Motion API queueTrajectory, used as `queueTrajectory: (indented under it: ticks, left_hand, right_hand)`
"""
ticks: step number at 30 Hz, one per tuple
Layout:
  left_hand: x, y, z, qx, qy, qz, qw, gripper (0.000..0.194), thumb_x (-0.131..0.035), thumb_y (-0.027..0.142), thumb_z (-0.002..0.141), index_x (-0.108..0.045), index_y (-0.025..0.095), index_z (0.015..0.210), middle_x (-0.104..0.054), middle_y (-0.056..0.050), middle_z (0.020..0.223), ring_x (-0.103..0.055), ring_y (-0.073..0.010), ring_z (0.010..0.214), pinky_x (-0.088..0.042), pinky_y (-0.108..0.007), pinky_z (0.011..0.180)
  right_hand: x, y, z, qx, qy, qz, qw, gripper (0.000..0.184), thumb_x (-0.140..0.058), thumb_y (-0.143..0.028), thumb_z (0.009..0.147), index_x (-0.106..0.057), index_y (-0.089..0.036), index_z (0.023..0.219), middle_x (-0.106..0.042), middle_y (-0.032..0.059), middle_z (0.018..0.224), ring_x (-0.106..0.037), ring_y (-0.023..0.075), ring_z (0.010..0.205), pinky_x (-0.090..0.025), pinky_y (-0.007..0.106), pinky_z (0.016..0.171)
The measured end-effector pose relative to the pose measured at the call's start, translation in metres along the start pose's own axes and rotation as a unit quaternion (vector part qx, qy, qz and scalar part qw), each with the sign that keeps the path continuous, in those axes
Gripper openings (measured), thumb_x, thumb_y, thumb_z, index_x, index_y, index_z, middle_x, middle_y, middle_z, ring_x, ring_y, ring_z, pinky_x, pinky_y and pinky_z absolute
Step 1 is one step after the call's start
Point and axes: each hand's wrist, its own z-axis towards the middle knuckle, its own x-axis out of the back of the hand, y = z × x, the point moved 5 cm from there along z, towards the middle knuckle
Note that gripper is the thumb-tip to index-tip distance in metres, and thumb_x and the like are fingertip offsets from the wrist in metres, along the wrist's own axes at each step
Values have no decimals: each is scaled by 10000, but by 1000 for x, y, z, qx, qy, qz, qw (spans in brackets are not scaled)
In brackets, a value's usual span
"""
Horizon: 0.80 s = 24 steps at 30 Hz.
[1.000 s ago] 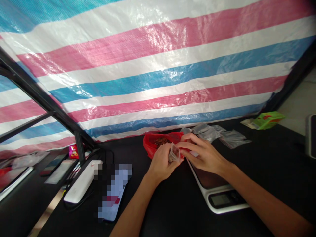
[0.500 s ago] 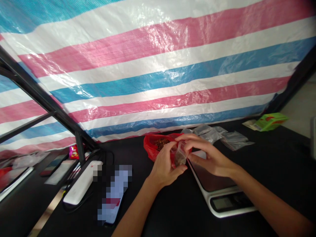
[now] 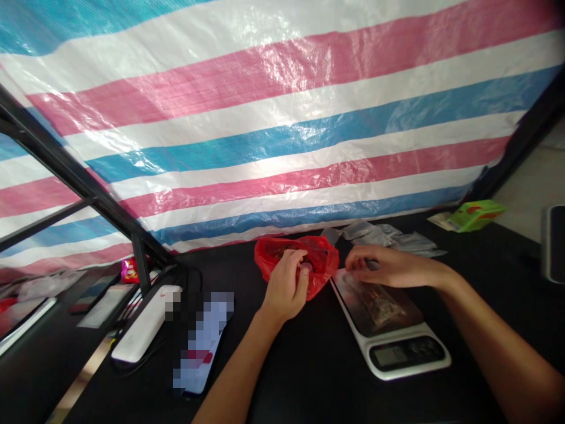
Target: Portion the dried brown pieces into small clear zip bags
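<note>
My left hand (image 3: 286, 284) is curled at the mouth of a red plastic bag (image 3: 324, 265), its fingers at the brown granular material (image 3: 279, 251) inside. My right hand (image 3: 388, 265) stretches out flat above a white digital kitchen scale (image 3: 406, 355). Its fingertips rest at the near end of a small transparent packet (image 3: 380, 306) of brown material lying on the scale's dark platform. The lower part of the red bag is hidden behind my left hand.
Several transparent pouches (image 3: 388, 234) lie behind the scale, with a green packet (image 3: 475, 215) to their right. A white power bank (image 3: 145, 324), cables and a blurred phone (image 3: 203, 344) sit to the left on the black table (image 3: 309, 377). A striped tarpaulin (image 3: 282, 147) hangs behind.
The small transparent packet, earlier held between both hands, now lies on the scale. My right hand has moved down onto it, and my left hand has moved to the red bag.
</note>
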Motion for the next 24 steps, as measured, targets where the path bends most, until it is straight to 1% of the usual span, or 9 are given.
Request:
queueTrajectory:
  ticks: [2,5,7,9,12,18,24]
  left_hand:
    - [1,1,0,-1,7,13,1000,298,-428,223,1059,-517,222,1344,-609,-125,1204,-631,-241,1104,-540,-415,979]
    - [4,0,1,-6,30,30,999,293,-437,209,1057,-527,218,1335,-602,-124,1218,-624,-236,1120,-540,-404,983]
    - [6,-1,1,-6,45,36,998,290,-439,199,1055,-532,217,1329,-602,-124,1221,-625,-232,1123,-543,-398,982]
    - [7,-3,2,-4,57,43,997,283,-444,187,1050,-539,215,1316,-603,-123,1217,-629,-230,1118,-547,-394,974]
    - [7,-2,3,-2,55,59,997,279,-457,163,1034,-549,215,1292,-608,-118,1191,-636,-227,1081,-553,-386,949]
    - [6,1,4,1,39,82,996,300,-479,124,998,-562,218,1270,-608,-111,1159,-640,-230,1042,-557,-392,933]
    - [5,-3,4,8,33,81,996,300,-472,115,991,-568,223,1254,-598,-101,1144,-645,-226,1048,-555,-386,946]
  right_hand:
    - [3,-2,4,20,38,-5,999,229,-669,-445,954,-770,-259,1042,-777,36,998,-724,239,900,-586,344,799]
    - [13,3,8,24,120,-43,992,236,-622,-424,990,-772,-242,996,-786,54,966,-731,244,892,-576,373,820]
    - [20,10,8,33,187,-100,977,230,-618,-397,989,-776,-233,956,-789,70,936,-731,259,883,-563,396,820]
    - [24,17,8,42,226,-149,962,217,-619,-372,981,-779,-233,936,-790,81,940,-730,274,901,-548,416,837]
    - [24,23,9,47,226,-170,958,215,-597,-344,988,-779,-234,954,-786,82,958,-726,281,927,-537,420,844]
    - [26,16,9,56,241,-137,959,198,-579,-320,1004,-746,-218,977,-778,83,973,-718,260,918,-539,407,850]
    - [25,21,9,67,231,-126,962,179,-616,-312,971,-771,-225,983,-786,83,978,-719,272,943,-556,413,850]
